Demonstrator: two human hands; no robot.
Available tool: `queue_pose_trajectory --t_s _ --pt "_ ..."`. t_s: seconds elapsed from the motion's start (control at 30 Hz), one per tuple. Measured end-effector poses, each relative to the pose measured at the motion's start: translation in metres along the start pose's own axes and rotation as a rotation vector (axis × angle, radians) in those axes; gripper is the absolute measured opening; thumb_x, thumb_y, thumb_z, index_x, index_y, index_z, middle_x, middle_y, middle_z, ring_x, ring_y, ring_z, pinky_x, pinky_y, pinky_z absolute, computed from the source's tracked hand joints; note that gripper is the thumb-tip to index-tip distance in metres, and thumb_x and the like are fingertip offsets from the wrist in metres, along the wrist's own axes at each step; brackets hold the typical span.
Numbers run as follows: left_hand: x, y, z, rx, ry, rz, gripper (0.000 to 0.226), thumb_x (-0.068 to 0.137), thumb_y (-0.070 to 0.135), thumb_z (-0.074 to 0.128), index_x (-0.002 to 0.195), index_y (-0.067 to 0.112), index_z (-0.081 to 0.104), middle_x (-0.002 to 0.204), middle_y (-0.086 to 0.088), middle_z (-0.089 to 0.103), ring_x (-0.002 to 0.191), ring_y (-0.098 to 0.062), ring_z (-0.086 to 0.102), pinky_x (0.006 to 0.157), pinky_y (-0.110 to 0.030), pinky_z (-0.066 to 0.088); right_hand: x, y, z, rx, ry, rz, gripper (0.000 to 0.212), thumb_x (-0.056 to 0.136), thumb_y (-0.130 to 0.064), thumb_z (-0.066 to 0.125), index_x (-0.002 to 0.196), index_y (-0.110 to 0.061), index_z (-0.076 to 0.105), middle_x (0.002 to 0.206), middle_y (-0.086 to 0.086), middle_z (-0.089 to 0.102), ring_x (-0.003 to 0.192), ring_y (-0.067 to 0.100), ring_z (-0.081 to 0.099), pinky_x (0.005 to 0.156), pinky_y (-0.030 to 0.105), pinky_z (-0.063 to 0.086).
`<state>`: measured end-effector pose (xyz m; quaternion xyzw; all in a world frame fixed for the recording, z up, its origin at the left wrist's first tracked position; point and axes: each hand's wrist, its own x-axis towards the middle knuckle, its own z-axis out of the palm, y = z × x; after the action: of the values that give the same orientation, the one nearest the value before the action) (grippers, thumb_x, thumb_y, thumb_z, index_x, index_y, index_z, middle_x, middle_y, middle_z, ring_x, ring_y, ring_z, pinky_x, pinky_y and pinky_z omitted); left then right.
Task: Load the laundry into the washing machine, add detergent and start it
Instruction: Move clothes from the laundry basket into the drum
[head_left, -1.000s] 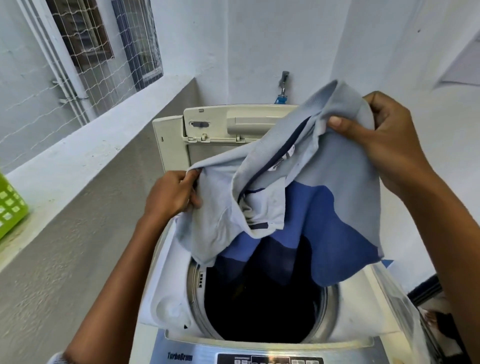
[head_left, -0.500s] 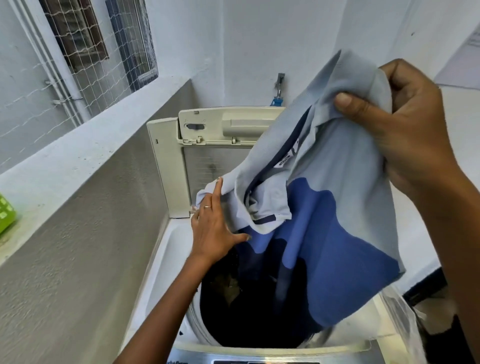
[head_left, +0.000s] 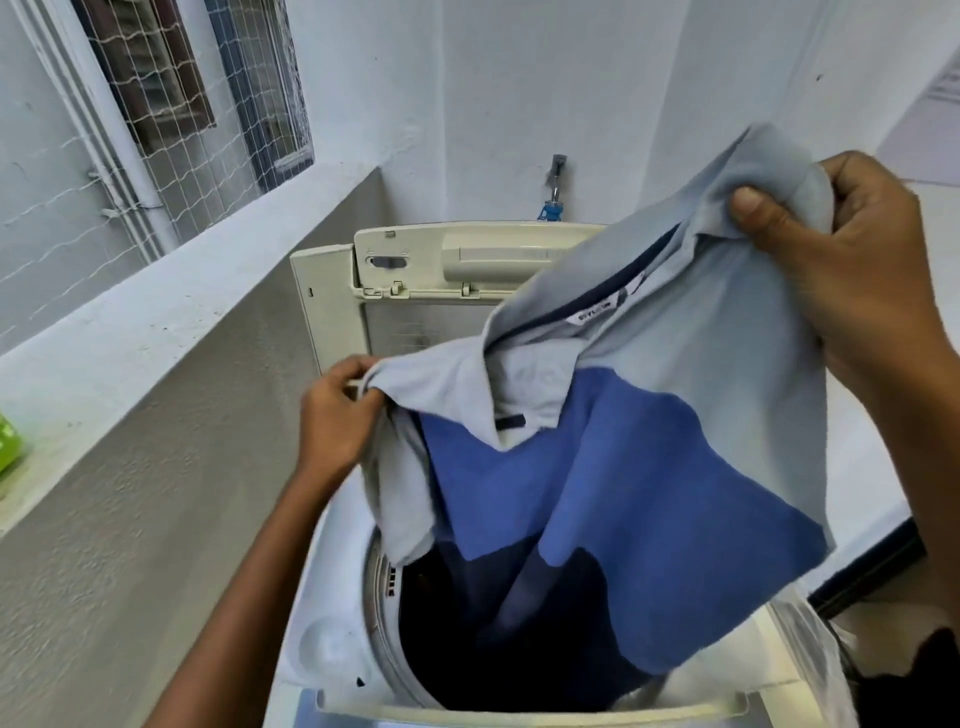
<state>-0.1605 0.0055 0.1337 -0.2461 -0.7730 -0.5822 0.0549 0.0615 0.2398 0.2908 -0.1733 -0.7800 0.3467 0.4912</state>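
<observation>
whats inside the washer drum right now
The lower end of the blue and grey shirt hangs into the drum, gripped by the left hand and right hand. Below it the drum is dark; the shirt covers most of the opening, so other laundry cannot be made out.

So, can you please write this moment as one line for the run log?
step: loading | shirt: held over drum | left hand: gripping sleeve | right hand: gripping shoulder | lid: open

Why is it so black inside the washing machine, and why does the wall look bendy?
Head view: the drum sits deep in shadow below the polo shirt, daylight only reaching its rim; the wide-angle lens curves the ledge and wall edges; everything looks slightly soft.
</observation>
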Motion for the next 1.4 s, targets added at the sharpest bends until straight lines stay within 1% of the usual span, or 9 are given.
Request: queue_pose_trajectory --t_s 0.2,0.37,0.53,0.63,0.73,0.83,0.9,1.17,1.4 --pt "0.02 0.052 -0.047 0.15 -0.228 0.007 0.016 0.089 0.014 0.058 0.089 0.024 0.07 0.084 0.01 0.069 0.071 0.002 0.058 0.066 -0.018 0.046 0.004 0.016 0.0 -0.058 0.003 0.101 0.027 0.085 -0.045 0.064 0.075 -0.032 0.042 0.076 -0.016 0.048 0.065 -0.007 0.048 0.057 0.003 0.037" --pt "0.02 0.088 -0.046 -0.011 -0.158 0.041 0.021 0.094 0.016 0.048 0.092 0.01 0.069 0.09 0.001 0.064 0.076 -0.005 0.055 0.066 -0.01 0.045 -0.003 0.013 0.015 0.03 -0.105 0.143 0.026 0.084 -0.035 0.068 0.076 -0.029 0.043 0.082 -0.004 0.054 0.074 0.007 0.053 0.07 0.026 0.045" --pt "0.018 0.109 -0.03 -0.301 -0.161 -0.018 0.022 0.088 0.011 0.048 0.09 0.019 0.068 0.096 -0.003 0.069 0.091 -0.014 0.062 0.091 -0.037 0.05 -0.007 -0.002 0.031 0.102 -0.133 0.08 0.025 0.085 -0.031 0.066 0.079 -0.029 0.041 0.092 0.015 0.059 0.078 0.017 0.057 0.069 0.036 0.046" --pt "0.015 0.113 -0.023 -0.313 -0.121 -0.009 0.023 0.09 0.01 0.049 0.095 0.024 0.066 0.093 0.002 0.067 0.087 -0.012 0.06 0.08 -0.033 0.049 -0.01 0.001 0.04 0.09 -0.148 0.075 0.023 0.083 -0.037 0.061 0.081 -0.031 0.04 0.095 0.019 0.063 0.079 0.018 0.06 0.068 0.037 0.046" --pt "0.008 0.109 -0.017 -0.239 -0.254 -0.055 0.033 0.095 0.012 0.05 0.125 0.027 0.052 0.095 0.003 0.062 0.088 -0.011 0.06 0.075 -0.028 0.051 -0.016 0.015 0.048 0.053 -0.256 0.137 0.018 0.084 -0.037 0.06 0.082 -0.031 0.043 0.092 0.01 0.065 0.081 0.02 0.061 0.073 0.042 0.049" --pt "-0.008 0.101 -0.008 -0.149 -0.489 -0.128 0.061 0.095 0.021 0.053 0.145 0.036 0.021 0.122 0.004 0.052 0.103 -0.004 0.054 0.081 -0.021 0.045 -0.027 0.031 0.052 -0.018 -0.515 0.253 0.013 0.091 -0.023 0.058 0.1 -0.026 0.048 0.106 0.006 0.062 0.095 0.022 0.061 0.082 0.04 0.049" --pt "-0.015 0.093 -0.001 -0.081 -0.531 -0.114 0.066 0.094 0.028 0.054 0.147 0.039 0.015 0.15 -0.001 0.032 0.123 -0.013 0.044 0.089 -0.027 0.038 -0.034 0.038 0.052 -0.086 -0.617 0.278 0.026 0.091 -0.027 0.059 0.113 -0.026 0.046 0.116 0.004 0.058 0.1 0.02 0.059 0.081 0.034 0.047" --pt "-0.038 0.075 0.015 -0.101 -0.711 -0.151 0.039 0.096 0.035 0.048 0.134 0.037 0.04 0.131 0.008 0.05 0.108 0.004 0.052 0.082 -0.015 0.041 -0.056 0.049 0.044 -0.114 -0.673 0.314 0.024 0.09 -0.03 0.058 0.113 -0.022 0.056 0.115 0.0 0.059 0.092 0.016 0.059 0.073 0.03 0.047" --pt "-0.07 0.056 0.036 -0.09 -0.909 -0.238 0.028 0.097 0.035 0.046 0.125 0.039 0.051 0.125 0.007 0.058 0.11 -0.002 0.058 0.085 -0.015 0.043 -0.087 0.064 0.03 -0.069 -0.703 0.431 0.013 0.091 -0.024 0.058 0.103 -0.019 0.061 0.103 0.003 0.062 0.095 0.022 0.061 0.079 0.029 0.048"
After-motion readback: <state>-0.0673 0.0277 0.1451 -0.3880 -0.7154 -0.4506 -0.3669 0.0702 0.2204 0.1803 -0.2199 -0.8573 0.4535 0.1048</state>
